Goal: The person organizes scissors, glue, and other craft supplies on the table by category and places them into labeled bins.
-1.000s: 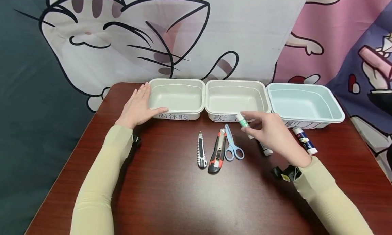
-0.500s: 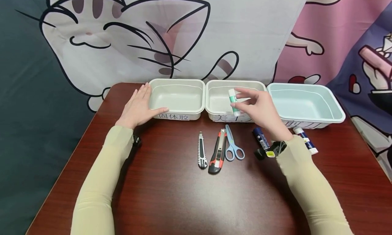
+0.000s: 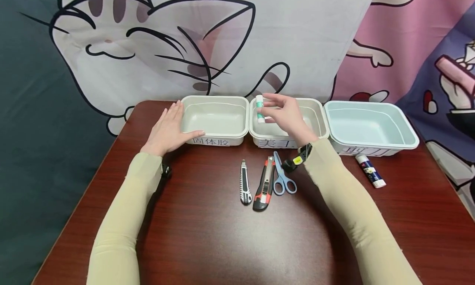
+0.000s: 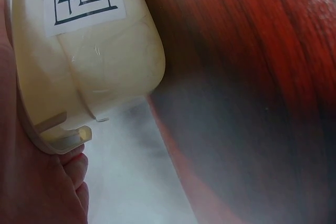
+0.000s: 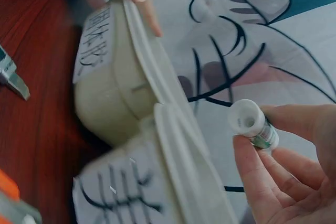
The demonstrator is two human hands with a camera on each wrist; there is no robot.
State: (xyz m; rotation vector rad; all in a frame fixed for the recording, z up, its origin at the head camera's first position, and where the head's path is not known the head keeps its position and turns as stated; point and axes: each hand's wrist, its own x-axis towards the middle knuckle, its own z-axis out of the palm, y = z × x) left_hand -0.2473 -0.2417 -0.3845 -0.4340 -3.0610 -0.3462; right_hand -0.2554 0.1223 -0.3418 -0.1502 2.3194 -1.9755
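My right hand [image 3: 285, 114] pinches a small white and green glue stick [image 3: 260, 107] between thumb and fingers. It holds the stick upright above the left part of the middle grey bin [image 3: 271, 136]. In the right wrist view, the white end of the glue stick [image 5: 247, 117] faces the camera. At the left grey bin [image 3: 235, 140], my left hand [image 3: 165, 130] rests against the outer left side with fingers straight, its thumb along the front rim. The left wrist view shows that hand [image 4: 37, 192] beside the bin's rim, partly cut off.
A light blue bin [image 3: 371, 141] stands at the right, with a dark blue glue stick [image 3: 370, 171] in front. Before the middle bin lie a slim utility knife [image 3: 244, 184], a red and black utility knife [image 3: 264, 184] and blue scissors [image 3: 283, 177]. Paper labels mark the bins.
My right hand has lifted the glue stick and carried it left, from in front of the middle bin to above its left part. The left hand has stayed still.
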